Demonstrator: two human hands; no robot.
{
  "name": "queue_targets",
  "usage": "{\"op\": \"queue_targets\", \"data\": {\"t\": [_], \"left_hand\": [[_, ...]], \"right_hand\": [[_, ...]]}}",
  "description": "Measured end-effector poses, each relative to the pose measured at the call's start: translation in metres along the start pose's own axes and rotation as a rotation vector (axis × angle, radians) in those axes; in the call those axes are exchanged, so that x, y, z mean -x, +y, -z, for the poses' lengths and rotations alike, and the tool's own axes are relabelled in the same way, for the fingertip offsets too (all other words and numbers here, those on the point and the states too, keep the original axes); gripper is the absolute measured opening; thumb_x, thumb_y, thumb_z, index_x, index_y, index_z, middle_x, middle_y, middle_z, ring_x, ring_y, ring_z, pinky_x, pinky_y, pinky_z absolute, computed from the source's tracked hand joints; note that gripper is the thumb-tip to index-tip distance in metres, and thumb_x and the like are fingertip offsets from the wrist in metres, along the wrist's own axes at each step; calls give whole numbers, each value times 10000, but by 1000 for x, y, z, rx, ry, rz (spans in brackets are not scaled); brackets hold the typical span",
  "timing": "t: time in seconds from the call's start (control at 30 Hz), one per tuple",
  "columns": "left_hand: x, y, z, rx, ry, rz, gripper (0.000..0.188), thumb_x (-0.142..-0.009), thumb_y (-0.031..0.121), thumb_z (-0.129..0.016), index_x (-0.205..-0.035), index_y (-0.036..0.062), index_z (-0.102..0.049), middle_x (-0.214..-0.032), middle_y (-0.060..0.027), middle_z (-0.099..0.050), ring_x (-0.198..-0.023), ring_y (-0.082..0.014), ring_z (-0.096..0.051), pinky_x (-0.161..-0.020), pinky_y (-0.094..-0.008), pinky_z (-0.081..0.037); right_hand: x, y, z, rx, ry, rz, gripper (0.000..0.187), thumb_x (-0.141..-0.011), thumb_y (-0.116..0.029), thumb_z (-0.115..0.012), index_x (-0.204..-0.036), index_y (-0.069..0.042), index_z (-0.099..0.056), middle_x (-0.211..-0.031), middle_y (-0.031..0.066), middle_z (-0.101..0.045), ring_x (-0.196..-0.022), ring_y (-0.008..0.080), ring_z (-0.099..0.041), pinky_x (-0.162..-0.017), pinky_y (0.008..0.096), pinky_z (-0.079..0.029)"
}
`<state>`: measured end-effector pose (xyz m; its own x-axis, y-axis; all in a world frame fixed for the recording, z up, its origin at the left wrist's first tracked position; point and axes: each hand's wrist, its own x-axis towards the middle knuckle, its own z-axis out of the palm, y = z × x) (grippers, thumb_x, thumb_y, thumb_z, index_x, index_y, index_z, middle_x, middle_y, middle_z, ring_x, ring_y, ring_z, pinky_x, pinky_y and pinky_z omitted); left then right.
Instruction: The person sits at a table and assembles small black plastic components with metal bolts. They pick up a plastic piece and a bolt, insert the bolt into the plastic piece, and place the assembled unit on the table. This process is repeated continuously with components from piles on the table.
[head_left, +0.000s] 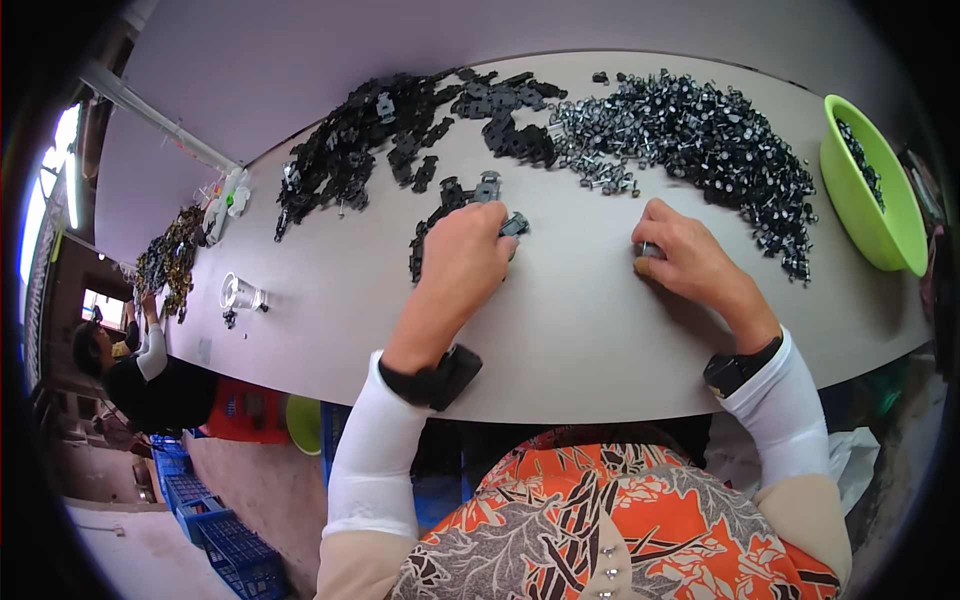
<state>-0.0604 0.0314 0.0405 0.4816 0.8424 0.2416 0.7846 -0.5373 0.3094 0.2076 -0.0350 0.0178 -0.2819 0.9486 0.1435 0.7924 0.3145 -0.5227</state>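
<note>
1. Tabletop, pale, carries both hands' work and most of the loose stock.
2. Right hand: thumb and fingers pinch a small metallic piece, mostly hidden by the grip. Contact between piece and table: cannot tell.
3. Left hand: fingers bent and grasping a grey clip-like part, which projects past the fingertips on the right. Dark parts lie just beside this hand, on its left.
4. Transparent cup, on the table well to the left of the left hand. Small dark pieces lie close against it; whether any are inside, cannot tell.
5. Green bowl, at the table's right end: holds a batch of small dark, shiny pieces, seen partly behind the near wall.
6. Pin heap, silver and black, spreads beyond the right hand, uncontained. Heap of black parts lies beyond the left hand, likewise loose on the table.
7. Green basin and blue crates, below table level at left: contents not discernible.
8. Co-worker, farther left, reaches to a gold-and-dark heap.
</note>
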Motion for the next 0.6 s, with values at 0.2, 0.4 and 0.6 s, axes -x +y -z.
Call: {"op": "queue_targets", "data": {"t": [0.2, 0.4, 0.6], "left_hand": [[-23, 2, -30, -8, 6, 19, 336, -713, 21, -606, -1050, 16, -602, -942, -193, -631, -900, -368, -600, -810, -418, -477], [-25, 34, -22, 1155, -124, 400, 302, -803, -15, -596, -1105, -6, -594, -889, -62, -588, -644, -141, -653, -522, -242, -548], [-16, 52, -49, 1712, -373, 469, 354, -811, -48, -603, -1161, -64, -545, -983, -131, -627, -780, -208, -687, -694, -274, -595]], "right_hand": [[8, 6, 1, -61, 10, 4, 172, -727, -66, -658, -875, -10, -589, -941, 131, -519, -820, 343, -565, -709, 433, -456], [12, 11, 3, 1, 8, 73, 187, -711, -36, -657, -875, 3, -576, -925, 137, -512, -807, 357, -558, -712, 434, -456], [20, -6, 6, -434, 208, 12, 233, -720, 11, -635, -947, 3, -579, -904, 95, -515, -726, 196, -591, -592, 311, -483]]}}
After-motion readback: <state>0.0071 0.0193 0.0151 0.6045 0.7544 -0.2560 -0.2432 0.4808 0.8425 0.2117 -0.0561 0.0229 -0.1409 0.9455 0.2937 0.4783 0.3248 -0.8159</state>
